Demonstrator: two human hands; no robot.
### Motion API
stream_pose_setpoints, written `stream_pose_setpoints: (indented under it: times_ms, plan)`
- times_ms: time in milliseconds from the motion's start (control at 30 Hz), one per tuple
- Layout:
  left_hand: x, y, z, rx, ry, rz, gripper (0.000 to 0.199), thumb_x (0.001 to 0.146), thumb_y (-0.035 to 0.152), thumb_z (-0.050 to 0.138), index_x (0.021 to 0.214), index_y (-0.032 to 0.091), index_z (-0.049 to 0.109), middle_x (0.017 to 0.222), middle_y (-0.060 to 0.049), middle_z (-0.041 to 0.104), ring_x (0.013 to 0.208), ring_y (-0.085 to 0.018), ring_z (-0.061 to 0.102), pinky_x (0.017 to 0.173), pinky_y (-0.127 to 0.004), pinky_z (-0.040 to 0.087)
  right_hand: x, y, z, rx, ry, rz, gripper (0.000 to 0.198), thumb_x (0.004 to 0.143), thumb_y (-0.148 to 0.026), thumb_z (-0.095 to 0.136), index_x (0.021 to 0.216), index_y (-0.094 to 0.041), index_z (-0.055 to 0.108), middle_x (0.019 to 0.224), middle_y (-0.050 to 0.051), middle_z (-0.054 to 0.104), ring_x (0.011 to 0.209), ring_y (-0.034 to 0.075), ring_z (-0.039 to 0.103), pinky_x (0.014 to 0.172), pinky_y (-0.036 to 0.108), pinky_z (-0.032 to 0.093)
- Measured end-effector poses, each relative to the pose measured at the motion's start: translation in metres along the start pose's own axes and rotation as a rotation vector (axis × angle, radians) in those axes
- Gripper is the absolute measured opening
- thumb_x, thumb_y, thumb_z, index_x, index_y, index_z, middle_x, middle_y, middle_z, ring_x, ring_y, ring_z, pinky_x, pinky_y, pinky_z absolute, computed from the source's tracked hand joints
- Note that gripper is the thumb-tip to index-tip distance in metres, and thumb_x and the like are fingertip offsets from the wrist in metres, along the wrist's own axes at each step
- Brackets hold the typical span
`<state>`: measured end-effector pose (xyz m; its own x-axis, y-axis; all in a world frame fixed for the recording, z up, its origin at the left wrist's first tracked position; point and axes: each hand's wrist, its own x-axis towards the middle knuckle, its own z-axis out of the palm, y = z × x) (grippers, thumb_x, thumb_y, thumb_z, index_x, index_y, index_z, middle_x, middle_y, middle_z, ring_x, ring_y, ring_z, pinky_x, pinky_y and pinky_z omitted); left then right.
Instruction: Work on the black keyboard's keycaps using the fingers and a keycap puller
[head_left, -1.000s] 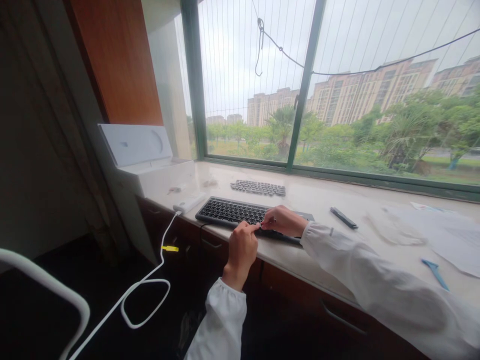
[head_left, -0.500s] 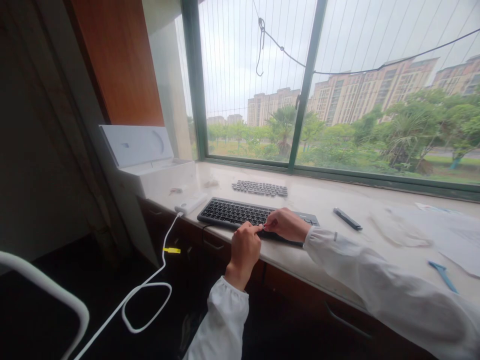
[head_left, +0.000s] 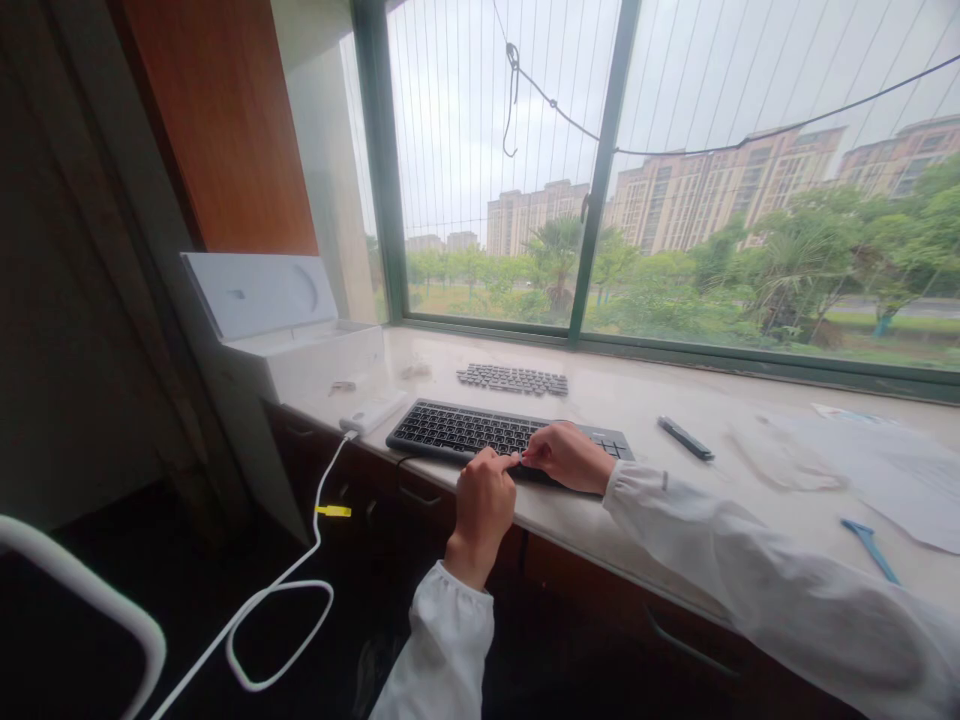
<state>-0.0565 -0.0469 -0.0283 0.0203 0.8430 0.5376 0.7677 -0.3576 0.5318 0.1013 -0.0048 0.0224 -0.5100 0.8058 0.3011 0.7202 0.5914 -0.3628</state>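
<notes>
A black keyboard (head_left: 442, 430) lies along the front of the counter, its key sockets bare over most of the left and middle. My left hand (head_left: 484, 495) is at its front edge, fingers curled and the index finger stretched toward the right fingertips. Over the keyboard's right-middle part, my right hand (head_left: 566, 455) is closed in a pinch near its front row; whatever is between the fingertips is too small to make out. Behind the keyboard, several rows of loose keycaps (head_left: 514, 379) are laid out on the counter.
An open white box (head_left: 322, 365) stands at the left, near a white device (head_left: 371, 412) with a white cable (head_left: 319, 530). To the right lie a dark pen-like tool (head_left: 685, 438), crumpled plastic (head_left: 780, 455), papers (head_left: 892, 470) and a blue tool (head_left: 870, 550). A window is behind.
The view has shifted slightly, so the scene sits a little further left. Both hands keep nearly the same place and pose at the keyboard's front edge.
</notes>
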Motion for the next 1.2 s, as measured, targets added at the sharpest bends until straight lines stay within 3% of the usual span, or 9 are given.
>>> stream_pose_setpoints:
  times_ms: [500, 733, 1000, 1200]
  plan:
    - [-0.001, -0.001, 0.003, 0.015, 0.045, 0.033, 0.033, 0.093, 0.021, 0.039, 0.098, 0.025, 0.072, 0.081, -0.005, 0.064, 0.076, -0.014, 0.060, 0.069, -0.023, 0.043, -0.007, 0.003, -0.002, 0.023, 0.010, -0.122, 0.027, 0.084, -0.035, 0.053, 0.068, -0.019, 0.068, 0.067, 0.004, 0.066, 0.062, 0.013, 0.056, 0.060, 0.023, 0.038]
    - [-0.001, 0.000, 0.002, 0.050, 0.005, 0.024, 0.033, 0.090, 0.015, 0.041, 0.098, 0.024, 0.072, 0.085, -0.005, 0.065, 0.076, -0.014, 0.061, 0.069, -0.022, 0.043, -0.008, 0.002, 0.001, -0.014, 0.029, -0.145, 0.022, 0.083, -0.026, 0.052, 0.070, -0.018, 0.069, 0.073, 0.005, 0.068, 0.066, 0.014, 0.058, 0.062, 0.023, 0.040]
    - [-0.006, 0.001, 0.004, 0.019, 0.048, 0.007, 0.037, 0.091, 0.012, 0.036, 0.107, 0.023, 0.067, 0.094, -0.005, 0.065, 0.087, -0.015, 0.062, 0.078, -0.024, 0.046, -0.007, 0.003, -0.004, -0.013, 0.012, -0.172, 0.023, 0.084, -0.029, 0.054, 0.073, -0.019, 0.071, 0.073, 0.005, 0.068, 0.067, 0.014, 0.060, 0.064, 0.024, 0.042]
    - [-0.006, 0.002, 0.005, -0.065, 0.128, -0.014, 0.037, 0.088, 0.007, 0.034, 0.114, 0.017, 0.058, 0.105, -0.008, 0.066, 0.098, -0.018, 0.060, 0.084, -0.028, 0.046, -0.005, 0.004, -0.011, -0.029, 0.146, -0.161, 0.022, 0.086, -0.030, 0.054, 0.081, -0.019, 0.072, 0.075, 0.005, 0.067, 0.068, 0.015, 0.059, 0.066, 0.026, 0.042]
